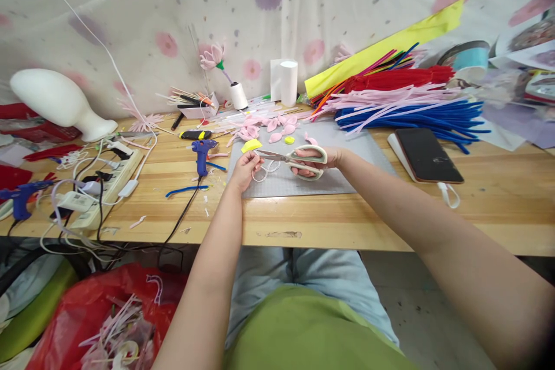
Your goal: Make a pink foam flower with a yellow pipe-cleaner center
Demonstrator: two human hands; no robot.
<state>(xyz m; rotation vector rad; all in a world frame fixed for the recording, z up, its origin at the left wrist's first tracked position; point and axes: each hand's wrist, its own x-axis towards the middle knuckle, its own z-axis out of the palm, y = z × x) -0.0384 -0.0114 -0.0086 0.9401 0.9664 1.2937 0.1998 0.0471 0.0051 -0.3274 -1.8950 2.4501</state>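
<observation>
My left hand [245, 171] is closed in a pinch at the left of the grey cutting mat [359, 156], with a thin white cord [269, 172] looping from its fingers. Right behind the fingertips shows a small yellow piece [251, 145]; whether it is held too I cannot tell. In my right hand [331, 158] are scissors [284, 157] with pale handles, fingers through the loops. Their blade tips reach the left fingertips. Several pink petals [275, 136] and a small yellow roll [289, 140] lie just beyond the blades.
A blue glue gun [202, 156] stands left of the mat, its cable trailing off the table edge. Bundles of blue pipe cleaners [411, 118] and other colours fill the back right, near a phone [428, 155]. A power strip [108, 185] with tangled cables lies left.
</observation>
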